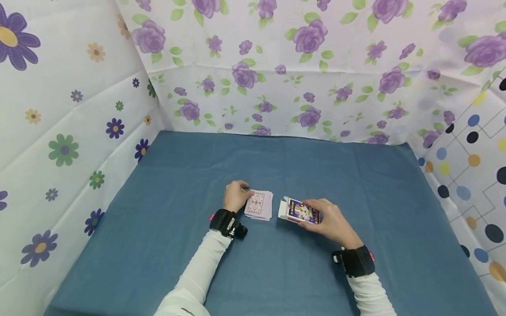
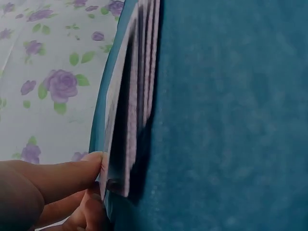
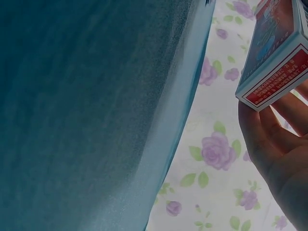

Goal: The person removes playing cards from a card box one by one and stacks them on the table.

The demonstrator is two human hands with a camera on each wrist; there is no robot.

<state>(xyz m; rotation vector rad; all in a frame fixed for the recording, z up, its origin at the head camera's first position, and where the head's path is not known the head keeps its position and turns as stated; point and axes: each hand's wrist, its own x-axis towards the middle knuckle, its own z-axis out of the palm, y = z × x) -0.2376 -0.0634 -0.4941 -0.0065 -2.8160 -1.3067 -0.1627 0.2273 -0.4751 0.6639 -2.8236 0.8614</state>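
A loose stack of playing cards [image 1: 258, 205], patterned backs up, lies on the blue cloth in the head view. At its upper left corner my left hand [image 1: 236, 195] pinches the edge of a card between thumb and fingers. The left wrist view shows the thumb [image 2: 72, 175] on that card [image 2: 109, 125], its edge raised from the fanned cards [image 2: 144, 72] below. To the right of the stack, my right hand [image 1: 330, 219] grips a card box [image 1: 303, 211] with a dark printed face, its white flap open toward the stack. A red label panel shows on the box [image 3: 279, 77].
The blue tablecloth [image 1: 189, 166] covers the table. Flowered sheets [image 1: 245, 74] hang behind it and on the left [image 1: 63, 175], and a dotted sheet [image 1: 474, 175] hangs on the right. Black camera straps [image 1: 223, 221] circle both wrists.
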